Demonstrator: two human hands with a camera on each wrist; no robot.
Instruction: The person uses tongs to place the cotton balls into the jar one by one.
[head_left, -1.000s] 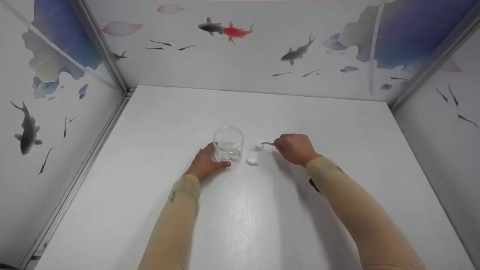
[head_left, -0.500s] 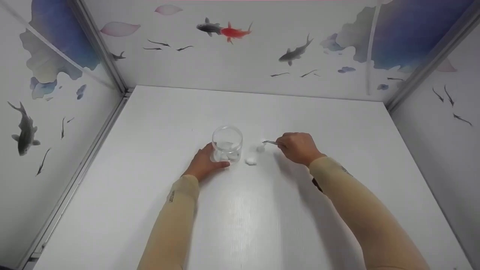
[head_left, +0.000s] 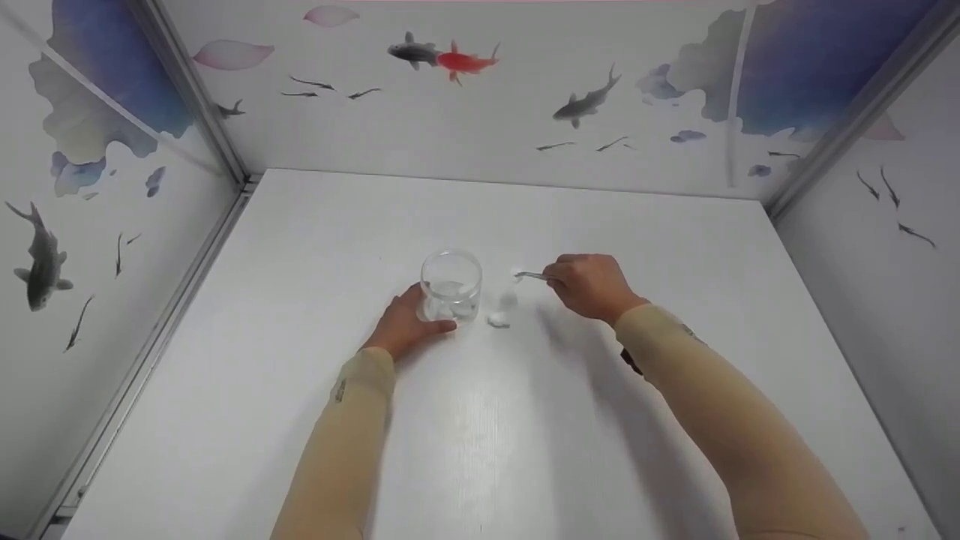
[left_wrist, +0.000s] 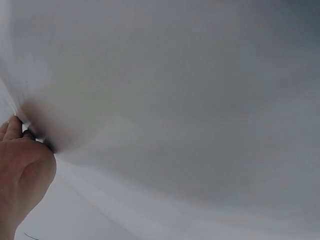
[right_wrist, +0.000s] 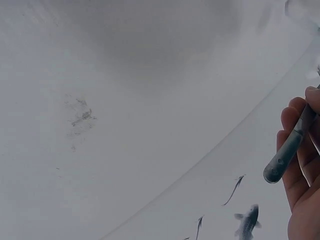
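My left hand (head_left: pixel 405 322) holds the side of a clear round jar (head_left: pixel 451 279), thumb in front, fingers behind it. Some whitish pieces, hard to make out, lie low inside the jar. My right hand (head_left: pixel 592 285) grips metal tweezers (head_left: pixel 534 276) that point left. A white tuft like a cotton ball (head_left: pixel 516 273) shows faintly at their tip, above a soft shadow. Another cotton ball (head_left: pixel 498 320) lies on the table right of the jar. In the right wrist view, the tweezers (right_wrist: pixel 285 157) rest across curled fingers (right_wrist: pixel 290 120). The left wrist view catches part of my left hand (left_wrist: pixel 25 172).
A white table (head_left: pixel 465 435) lies under both hands. White panels with painted fish (head_left: pixel 585 105) stand at the back and both sides, with metal posts (head_left: pixel 199 97) at the corners.
My right hand has moved slightly up and left with the tweezers. The white tuft at their tip has separated from its shadow. The left hand stays on the jar.
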